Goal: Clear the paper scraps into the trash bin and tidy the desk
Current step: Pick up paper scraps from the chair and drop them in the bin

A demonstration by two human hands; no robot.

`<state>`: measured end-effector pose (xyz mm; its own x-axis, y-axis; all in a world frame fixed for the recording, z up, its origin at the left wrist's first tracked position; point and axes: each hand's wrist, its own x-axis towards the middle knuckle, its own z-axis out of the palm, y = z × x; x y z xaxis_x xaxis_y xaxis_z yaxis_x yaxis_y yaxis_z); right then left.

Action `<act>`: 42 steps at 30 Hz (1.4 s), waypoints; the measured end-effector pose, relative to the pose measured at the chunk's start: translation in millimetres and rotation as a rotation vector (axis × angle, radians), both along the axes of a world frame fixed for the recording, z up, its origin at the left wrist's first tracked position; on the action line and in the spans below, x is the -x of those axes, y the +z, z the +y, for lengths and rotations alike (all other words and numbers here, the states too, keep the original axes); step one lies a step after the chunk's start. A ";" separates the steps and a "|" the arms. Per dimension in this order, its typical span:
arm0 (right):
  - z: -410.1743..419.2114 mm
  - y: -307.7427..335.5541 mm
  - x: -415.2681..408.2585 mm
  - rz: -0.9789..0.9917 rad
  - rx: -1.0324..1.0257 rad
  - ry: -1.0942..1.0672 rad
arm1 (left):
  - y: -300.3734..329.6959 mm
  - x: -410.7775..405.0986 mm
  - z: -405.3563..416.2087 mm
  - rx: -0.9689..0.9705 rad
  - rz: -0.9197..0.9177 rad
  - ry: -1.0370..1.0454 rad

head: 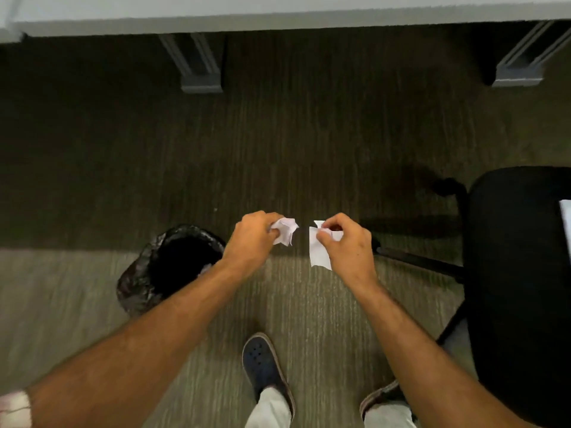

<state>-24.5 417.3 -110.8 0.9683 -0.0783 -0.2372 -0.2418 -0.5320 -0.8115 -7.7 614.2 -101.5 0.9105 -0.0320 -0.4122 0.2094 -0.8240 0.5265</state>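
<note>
I look down at the carpeted floor in front of the desk. My left hand (pixel 251 239) grips a crumpled white paper scrap (pixel 285 230), held in the air just right of the trash bin (pixel 136 282), which has a black liner. My right hand (pixel 344 242) pinches a flatter white paper scrap (pixel 318 253) that hangs down from the fingers. The two scraps are a small gap apart, over the floor and not over the bin's opening.
The white desk edge (pixel 278 23) runs along the top, with grey desk legs (pixel 200 75) beneath. A black office chair (pixel 519 273) stands at the right, a white sheet (pixel 567 220) on its seat. My feet in dark shoes (pixel 265 369) stand below.
</note>
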 end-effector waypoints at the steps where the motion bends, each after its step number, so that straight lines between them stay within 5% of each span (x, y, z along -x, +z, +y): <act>1: 37.0 -9.0 1.4 0.008 -0.008 0.050 | -9.0 8.6 36.3 -0.013 0.016 0.051; 11: 191.7 -70.0 22.6 0.083 -0.050 0.337 | -76.7 73.3 182.1 -0.058 0.055 0.273; 23: 292.3 -178.8 48.9 0.409 -0.109 0.270 | -172.6 116.4 260.2 -0.059 0.115 0.442; 34: 236.3 -155.0 32.5 0.278 -0.083 0.251 | -150.7 86.0 226.9 -0.076 0.101 0.373; 42: 99.9 -99.6 -8.3 0.153 -0.050 0.087 | -94.8 11.4 99.4 -0.030 0.016 0.191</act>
